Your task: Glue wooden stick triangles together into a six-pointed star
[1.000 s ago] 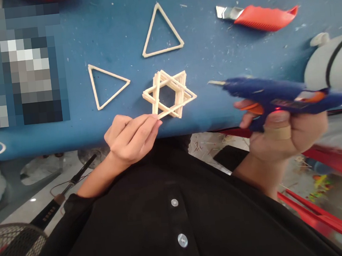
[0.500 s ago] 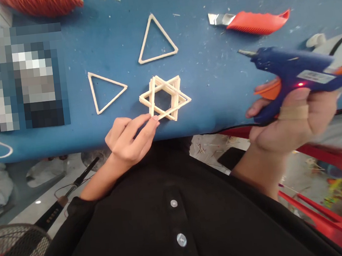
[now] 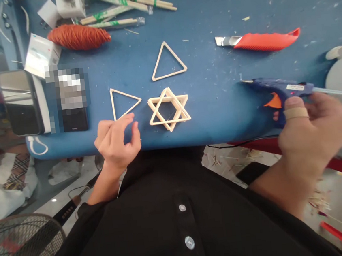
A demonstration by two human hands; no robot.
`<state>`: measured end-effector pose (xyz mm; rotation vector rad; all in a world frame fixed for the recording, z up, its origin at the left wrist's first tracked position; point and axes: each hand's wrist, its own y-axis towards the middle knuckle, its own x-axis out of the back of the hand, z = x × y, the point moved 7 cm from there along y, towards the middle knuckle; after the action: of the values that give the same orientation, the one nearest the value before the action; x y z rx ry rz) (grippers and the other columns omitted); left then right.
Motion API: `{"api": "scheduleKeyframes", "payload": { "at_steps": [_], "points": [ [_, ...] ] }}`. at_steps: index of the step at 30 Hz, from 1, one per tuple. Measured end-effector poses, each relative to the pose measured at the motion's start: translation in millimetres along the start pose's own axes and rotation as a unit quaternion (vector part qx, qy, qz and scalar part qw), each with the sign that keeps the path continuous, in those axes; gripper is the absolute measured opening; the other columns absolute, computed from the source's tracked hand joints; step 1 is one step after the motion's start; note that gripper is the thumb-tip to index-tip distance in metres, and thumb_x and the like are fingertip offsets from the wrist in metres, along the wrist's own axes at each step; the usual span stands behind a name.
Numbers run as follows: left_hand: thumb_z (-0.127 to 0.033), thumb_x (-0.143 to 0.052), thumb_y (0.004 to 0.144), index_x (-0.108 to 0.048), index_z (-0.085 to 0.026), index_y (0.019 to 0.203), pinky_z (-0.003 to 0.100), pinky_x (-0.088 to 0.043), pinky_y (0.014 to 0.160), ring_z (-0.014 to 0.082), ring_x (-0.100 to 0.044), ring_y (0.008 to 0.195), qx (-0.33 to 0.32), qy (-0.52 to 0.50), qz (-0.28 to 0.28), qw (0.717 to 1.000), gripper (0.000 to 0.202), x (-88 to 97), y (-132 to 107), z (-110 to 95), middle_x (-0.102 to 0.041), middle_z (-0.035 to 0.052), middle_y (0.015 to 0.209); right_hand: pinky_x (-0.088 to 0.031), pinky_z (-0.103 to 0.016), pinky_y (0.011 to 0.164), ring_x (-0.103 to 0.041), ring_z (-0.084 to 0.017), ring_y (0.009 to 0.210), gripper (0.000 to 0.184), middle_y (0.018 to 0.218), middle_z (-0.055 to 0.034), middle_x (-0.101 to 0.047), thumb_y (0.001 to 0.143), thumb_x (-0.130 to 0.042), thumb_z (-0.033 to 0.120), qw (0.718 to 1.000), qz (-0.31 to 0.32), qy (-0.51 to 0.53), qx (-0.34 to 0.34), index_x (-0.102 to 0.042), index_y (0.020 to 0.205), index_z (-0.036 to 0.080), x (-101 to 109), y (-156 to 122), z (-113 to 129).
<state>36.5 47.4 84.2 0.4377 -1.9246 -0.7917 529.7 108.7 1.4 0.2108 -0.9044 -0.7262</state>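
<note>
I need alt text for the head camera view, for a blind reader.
A person's right hand grips a blue glue gun over a blue table; the open left hand hovers beside a wooden-stick star and two stick triangles.

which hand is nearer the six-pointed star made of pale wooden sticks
Left. The left hand is open just left of the pale stick star; the right hand, gripping the blue glue gun, is far right.

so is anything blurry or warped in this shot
Head view: the right hand and the glue gun are slightly motion-smeared; the stick star and the left hand are sharp. The blue table edge bows from lens distortion, and a pixelated patch covers part of the left side.
</note>
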Motion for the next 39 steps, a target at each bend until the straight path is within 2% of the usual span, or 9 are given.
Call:
{"api": "scheduleKeyframes", "payload": {
  "at_steps": [3,7,11,15,18,21,30,35,39],
  "points": [
    [-0.015,-0.08,0.098,-0.082,-0.021,0.125,0.037,-0.059,0.072,0.022,-0.074,0.075,0.038,0.057,0.029,0.997,0.028,0.4,-0.5,15.5,-0.091,0.0057,0.101,-0.053,-0.057,0.071,-0.059,-0.025,0.049,0.064,0.055,-0.0035,-0.065,0.058,-0.099,0.076,0.982,-0.104,-0.158,0.014,-0.088,0.091,0.023,18.1,-3.5,-6.7],
    [-0.012,-0.075,0.103,-0.085,-0.022,0.124,0.035,-0.06,0.074,0.0206,-0.074,0.074,0.05,0.061,0.033,0.996,0.025,-4.4,-1.4,26.4,-0.091,0.0032,0.093,-0.036,-0.043,0.055,-0.037,-0.016,0.044,0.057,0.055,-0.0011,-0.056,0.068,-0.089,0.077,0.983,-0.133,-0.116,0.057,-0.085,0.088,0.024,20.7,-8.2,10.1],
    [-0.014,-0.074,0.104,-0.086,-0.021,0.113,0.035,-0.057,0.07,0.0201,-0.07,0.07,0.038,0.079,0.004,0.996,0.016,-7.5,4.1,28.9,-0.086,0.0038,0.083,-0.024,-0.036,0.052,-0.049,-0.017,0.049,0.05,0.063,-0.0062,-0.064,0.089,-0.075,0.07,0.973,-0.118,0.057,0.192,-0.084,0.083,0.022,21.5,-26.6,81.2],
    [-0.012,-0.078,0.102,-0.087,-0.022,0.114,0.037,-0.055,0.066,0.0194,-0.065,0.067,0.016,0.08,-0.059,0.995,0.018,6.5,17.7,11.7,-0.086,0.0042,0.084,-0.044,-0.033,0.056,-0.061,-0.015,0.058,0.002,0.07,-0.0009,-0.075,0.09,-0.081,0.023,0.948,0.011,0.134,0.287,-0.08,0.088,0.023,10.2,-59.1,169.0],
    [-0.011,-0.08,0.1,-0.086,-0.023,0.118,0.039,-0.056,0.065,0.0192,-0.066,0.066,-0.019,0.062,-0.056,0.996,0.022,15.7,25.1,-19.2,-0.089,0.0047,0.092,-0.062,-0.036,0.066,-0.075,-0.019,0.071,0.036,0.09,-0.0016,-0.083,0.091,-0.084,0.013,0.916,0.096,0.222,0.322,-0.082,0.124,0.027,3.2,-83.6,219.6],
    [-0.007,-0.082,0.096,-0.083,-0.023,0.123,0.038,-0.058,0.06,0.0188,-0.067,0.064,-0.066,0.029,-0.01,0.997,0.031,15.5,23.5,-51.9,-0.091,0.003,0.096,-0.068,-0.039,0.071,-0.081,-0.024,0.089,0.041,0.108,-0.0076,-0.085,0.094,-0.089,0.021,0.906,0.111,0.249,0.324,-0.081,0.134,0.026,1.7,-94.5,246.4],
    [-0.01,-0.084,0.094,-0.083,-0.03,0.122,0.037,-0.058,0.051,0.0187,-0.069,0.065,-0.164,-0.036,0.012,0.986,0.034,14.1,14.5,-70.9,-0.092,0.0006,0.104,-0.068,-0.035,0.064,-0.08,-0.019,0.075,0.023,0.1,-0.0011,-0.089,0.095,-0.087,0.014,0.911,0.113,0.237,0.318,-0.087,0.108,0.033,-1.7,-98.6,248.6],
    [-0.015,-0.09,0.093,-0.081,-0.029,0.118,0.041,-0.07,0.07,0.0231,-0.082,0.081,-0.051,-0.049,0.0,0.997,0.03,8.8,15.9,-50.3,-0.09,0.0047,0.109,-0.069,-0.037,0.066,-0.081,-0.019,0.075,0.018,0.097,-0.0003,-0.088,0.093,-0.089,0.016,0.912,0.097,0.272,0.293,-0.088,0.101,0.032,-15.2,-97.6,239.9],
    [-0.003,-0.084,0.094,-0.083,-0.02,0.115,0.037,-0.073,0.078,0.0235,-0.087,0.087,-0.034,-0.108,-0.022,0.993,0.027,1.1,7.6,-40.5,-0.09,0.007,0.102,-0.07,-0.036,0.074,-0.083,-0.021,0.084,0.037,0.105,-0.0016,-0.088,0.091,-0.089,0.006,0.899,0.148,0.306,0.277,-0.09,0.114,0.034,-27.2,-100.2,238.4]
  ]
}}
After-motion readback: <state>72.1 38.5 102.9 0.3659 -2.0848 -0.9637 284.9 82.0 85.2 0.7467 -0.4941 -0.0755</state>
